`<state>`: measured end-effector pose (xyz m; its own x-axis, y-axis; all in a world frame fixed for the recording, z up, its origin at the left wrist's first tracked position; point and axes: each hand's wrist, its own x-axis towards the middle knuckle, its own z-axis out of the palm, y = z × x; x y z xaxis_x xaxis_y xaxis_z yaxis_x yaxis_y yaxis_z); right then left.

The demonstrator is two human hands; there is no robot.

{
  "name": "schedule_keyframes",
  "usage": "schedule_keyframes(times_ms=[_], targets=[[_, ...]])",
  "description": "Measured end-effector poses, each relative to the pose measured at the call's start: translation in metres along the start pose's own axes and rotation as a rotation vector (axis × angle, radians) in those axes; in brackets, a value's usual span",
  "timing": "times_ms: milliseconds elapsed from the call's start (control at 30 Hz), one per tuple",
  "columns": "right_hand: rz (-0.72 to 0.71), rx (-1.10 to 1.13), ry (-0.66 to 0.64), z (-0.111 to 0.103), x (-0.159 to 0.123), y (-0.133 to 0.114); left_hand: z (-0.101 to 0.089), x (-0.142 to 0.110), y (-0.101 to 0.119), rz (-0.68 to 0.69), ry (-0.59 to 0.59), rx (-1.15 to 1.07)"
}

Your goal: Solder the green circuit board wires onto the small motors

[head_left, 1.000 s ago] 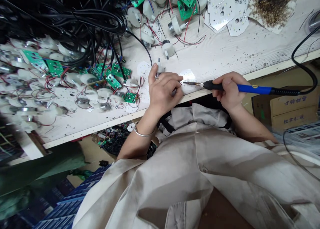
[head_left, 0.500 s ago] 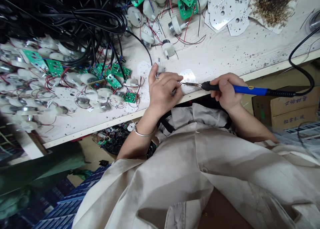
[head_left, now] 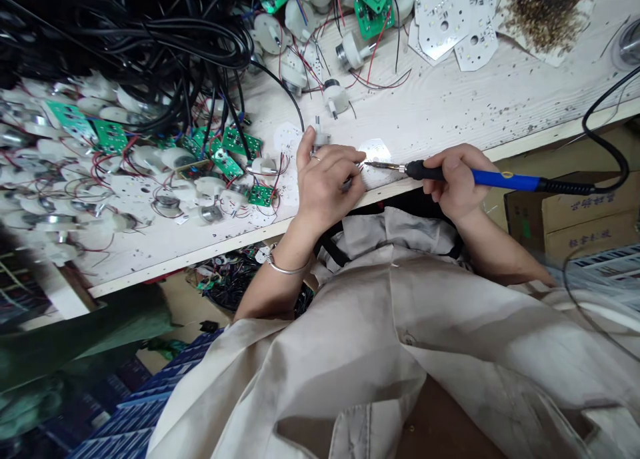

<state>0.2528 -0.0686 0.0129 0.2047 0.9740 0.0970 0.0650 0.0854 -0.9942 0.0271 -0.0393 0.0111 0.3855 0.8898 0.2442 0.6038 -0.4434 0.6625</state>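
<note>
My right hand point(head_left: 457, 179) grips a soldering iron point(head_left: 480, 177) with a blue and black handle; its metal tip points left and meets thin wires at the edge of a white round LED board point(head_left: 376, 153) near the bench's front edge. My left hand point(head_left: 327, 182) is closed in a pinch just left of the tip, holding those thin wires against the board. A small white motor point(head_left: 320, 137) lies by my left index finger.
The white bench point(head_left: 450, 105) carries many green circuit boards point(head_left: 240, 142), white motors with red and black wires, and white LED boards point(head_left: 450, 25) at the back. A black cable tangle point(head_left: 150, 39) fills the upper left. Cardboard boxes point(head_left: 575, 222) stand at the right, blue crates point(head_left: 135, 419) below left.
The soldering iron slid a little left and then back to the right, its tip staying at the board. My left hand has kept still.
</note>
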Motion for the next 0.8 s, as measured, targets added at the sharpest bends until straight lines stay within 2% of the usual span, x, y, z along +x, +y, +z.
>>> schedule_keyframes(times_ms=[133,233,300,400,433,533,700,800], targets=[[-0.04,0.027,0.032,0.001,-0.002,0.0,0.0,-0.002,-0.002,0.011,0.015,-0.049],[-0.064,0.073,0.051,0.0,-0.001,-0.006,-0.002,-0.004,0.0,0.141,0.158,-0.008],[-0.191,-0.008,-0.017,0.0,0.001,-0.012,-0.004,-0.004,0.003,0.221,0.295,0.034],[-0.434,-0.284,-0.131,0.006,0.004,-0.019,-0.006,-0.001,0.01,0.181,0.4,-0.022],[-0.465,-0.352,-0.147,0.009,0.005,-0.02,-0.006,0.0,0.012,0.149,0.405,-0.054],[-0.438,-0.398,-0.161,0.023,0.007,-0.019,-0.006,0.002,0.015,0.108,0.383,-0.106],[-0.541,-0.434,-0.166,0.036,0.012,-0.018,-0.005,0.003,0.013,0.148,0.288,-0.138],[-0.591,-0.439,-0.171,0.037,0.013,-0.017,-0.006,0.006,0.014,0.189,0.284,-0.168]])
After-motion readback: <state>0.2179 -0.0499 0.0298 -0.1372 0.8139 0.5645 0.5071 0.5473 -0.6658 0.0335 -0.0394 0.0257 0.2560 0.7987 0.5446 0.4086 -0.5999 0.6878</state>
